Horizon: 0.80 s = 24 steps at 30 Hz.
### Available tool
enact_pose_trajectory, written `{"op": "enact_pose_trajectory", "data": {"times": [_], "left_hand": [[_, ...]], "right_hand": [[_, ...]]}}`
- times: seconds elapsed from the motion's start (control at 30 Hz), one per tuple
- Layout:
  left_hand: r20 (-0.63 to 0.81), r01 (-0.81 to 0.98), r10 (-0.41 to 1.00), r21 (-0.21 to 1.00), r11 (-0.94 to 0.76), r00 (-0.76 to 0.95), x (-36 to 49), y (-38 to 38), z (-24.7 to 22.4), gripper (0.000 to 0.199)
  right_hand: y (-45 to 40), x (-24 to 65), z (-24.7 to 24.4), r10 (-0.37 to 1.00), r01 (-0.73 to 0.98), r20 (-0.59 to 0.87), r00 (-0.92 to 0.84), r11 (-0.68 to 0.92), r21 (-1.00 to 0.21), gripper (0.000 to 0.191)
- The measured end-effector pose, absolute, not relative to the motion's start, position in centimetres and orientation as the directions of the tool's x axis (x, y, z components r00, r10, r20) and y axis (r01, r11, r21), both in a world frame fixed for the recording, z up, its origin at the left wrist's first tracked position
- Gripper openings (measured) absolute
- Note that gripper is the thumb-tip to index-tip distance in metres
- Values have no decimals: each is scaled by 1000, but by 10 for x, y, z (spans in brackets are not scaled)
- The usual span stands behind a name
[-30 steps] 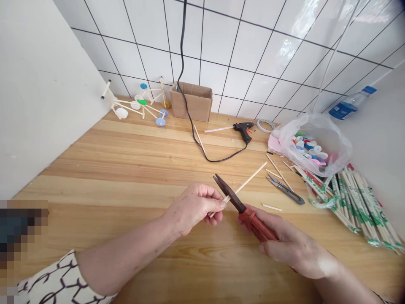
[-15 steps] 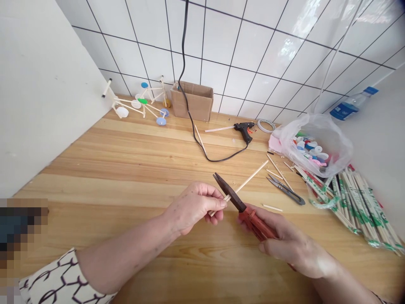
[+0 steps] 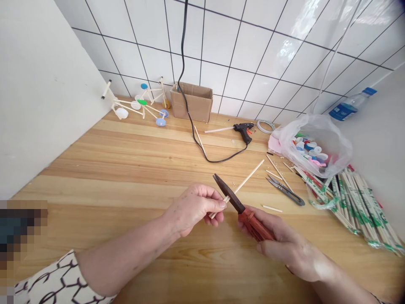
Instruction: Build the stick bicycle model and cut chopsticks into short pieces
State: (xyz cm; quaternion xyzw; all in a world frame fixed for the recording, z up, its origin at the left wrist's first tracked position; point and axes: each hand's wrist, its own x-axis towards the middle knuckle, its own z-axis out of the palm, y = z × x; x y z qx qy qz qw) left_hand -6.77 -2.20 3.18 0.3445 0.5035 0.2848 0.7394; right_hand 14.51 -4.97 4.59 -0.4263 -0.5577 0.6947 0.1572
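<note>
My left hand [image 3: 201, 207] pinches thin wooden sticks between thumb and fingers, near the middle of the view. One longer stick [image 3: 249, 176] reaches up and to the right, past the dark blades of the red-handled scissors [image 3: 232, 198]. The blades lie across the sticks just beyond my left fingertips and look nearly closed. My right hand [image 3: 281, 242] is wrapped round the red handles. To the right, a short stick piece [image 3: 272, 208] lies on the wooden table [image 3: 126, 164].
Small snips [image 3: 286, 191], loose sticks, a bag of bottle caps [image 3: 340, 147] and wrapped chopsticks [image 3: 363, 207] lie right. Behind are a glue gun [image 3: 243, 131] with a black cord, tape [image 3: 265, 126], a cardboard box [image 3: 193, 102] and stick models [image 3: 142, 102].
The red handles in my right hand have come closer together and the blades have closed a little. The long stick's far end has shifted slightly left. My left hand has hardly moved.
</note>
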Motion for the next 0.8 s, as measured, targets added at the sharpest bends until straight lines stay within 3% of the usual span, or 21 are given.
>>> {"op": "enact_pose_trajectory", "data": {"times": [0.23, 0.43, 0.8], "left_hand": [[-549, -72, 765, 795, 602, 337, -68, -23, 32, 15], [-551, -79, 763, 791, 606, 337, -68, -24, 33, 16], [-551, -70, 766, 795, 603, 332, -68, -24, 30, 17]], "right_hand": [[-51, 147, 46, 725, 390, -405, -557, -202, -898, 44], [-52, 144, 44, 761, 410, -360, -540, -136, -902, 51], [-52, 134, 51, 774, 511, -360, -520, -56, -858, 45]]}}
